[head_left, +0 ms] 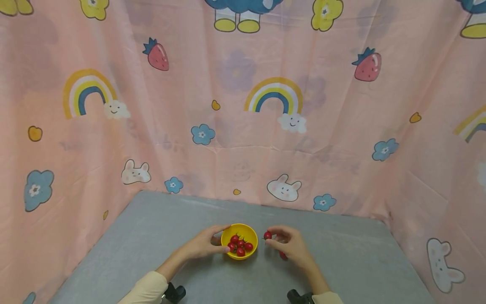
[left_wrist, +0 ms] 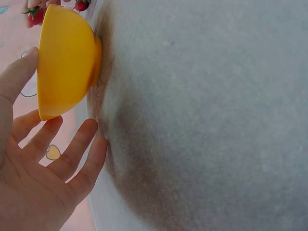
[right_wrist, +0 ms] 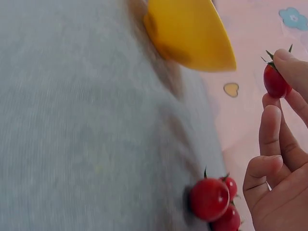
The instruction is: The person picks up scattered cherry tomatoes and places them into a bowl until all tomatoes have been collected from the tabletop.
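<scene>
Grey tabletop [head_left: 353, 253], matte, fabric-like texture, soft shadows under the bowl and hands. Pink printed curtain [head_left: 341, 131] hangs behind the far edge and along left and right sides; creased, with rainbows, strawberries, blue and yellow flowers, rabbit heads, small hearts. Yellow bowl [left_wrist: 67, 62] sits upright near mid-table, between the hands. Left hand [head_left: 205, 244] holds it from the left: thumb on the near-left rim, index on the far-left rim, outer fingers fanned apart below the rim in the left wrist view. Cherry tomatoes with green calyxes in the bowl [head_left: 240, 252]; at least five visible. Right hand [head_left: 294, 245] is just right of the bowl, pinching one held cherry tomato [right_wrist: 275, 83] between thumb and fingertip, clear of the table, calyx still on; its other fingers are partly bent. Loose cherry tomatoes [right_wrist: 209, 198] lie on the table right of the bowl, three visible in the right wrist view, bunched close; the right hand hides part of that group from the head view. Cream sleeves [head_left: 148, 289] and black wrist devices [head_left: 174, 292] show at the near edge.
</scene>
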A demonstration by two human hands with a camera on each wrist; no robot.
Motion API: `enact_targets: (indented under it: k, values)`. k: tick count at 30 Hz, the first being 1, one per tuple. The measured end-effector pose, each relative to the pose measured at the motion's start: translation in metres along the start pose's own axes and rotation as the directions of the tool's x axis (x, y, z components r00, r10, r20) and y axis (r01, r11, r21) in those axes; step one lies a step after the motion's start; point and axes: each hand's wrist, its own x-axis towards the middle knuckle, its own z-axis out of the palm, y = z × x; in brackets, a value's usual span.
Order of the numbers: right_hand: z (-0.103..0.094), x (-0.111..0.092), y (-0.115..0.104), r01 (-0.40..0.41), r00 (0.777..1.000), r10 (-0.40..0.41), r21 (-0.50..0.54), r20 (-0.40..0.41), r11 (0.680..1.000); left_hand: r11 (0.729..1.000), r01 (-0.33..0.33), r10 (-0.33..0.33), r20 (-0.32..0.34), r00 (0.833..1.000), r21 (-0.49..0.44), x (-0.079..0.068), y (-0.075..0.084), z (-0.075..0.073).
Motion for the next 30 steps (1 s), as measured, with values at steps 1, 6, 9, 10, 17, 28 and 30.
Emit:
enact_targets:
  k: [1, 6, 9, 10, 17, 28, 30]
  values:
    - [0.002, 0.001, -0.001, 0.002, 1.000, -0.002, 0.004, 0.003, 1.000, 1.000, 0.000, 0.000, 0.000, 1.000, -0.002, 0.000, 0.000, 0.000]
    - [0.010, 0.006, -0.003, 0.035, 0.999, -0.036, 0.025, 0.017, 0.999, 1.000, -0.006, 0.006, 0.001, 1.000, -0.002, 0.001, -0.001, -0.001]
    - [0.015, 0.008, -0.004, 0.056, 0.998, -0.057, 0.028, 0.020, 0.998, 1.000, -0.009, 0.009, 0.003, 1.000, 0.001, 0.001, -0.001, -0.001]
    - [0.017, 0.009, -0.005, 0.064, 0.998, -0.064, 0.028, 0.022, 0.998, 1.000, -0.010, 0.010, 0.003, 1.000, 0.002, 0.001, 0.000, -0.001]
    - [0.027, 0.014, -0.006, 0.063, 0.997, -0.064, 0.028, 0.035, 0.998, 1.000, -0.003, 0.003, 0.002, 1.000, 0.003, -0.001, 0.001, -0.001]
    - [0.038, 0.023, -0.003, 0.108, 0.993, -0.111, 0.047, 0.051, 0.993, 1.000, -0.017, 0.017, 0.015, 1.000, -0.011, 0.000, 0.000, -0.001]
    - [0.039, 0.024, -0.003, 0.106, 0.993, -0.108, 0.045, 0.049, 0.993, 1.000, -0.018, 0.018, 0.016, 1.000, -0.012, 0.000, 0.000, -0.001]
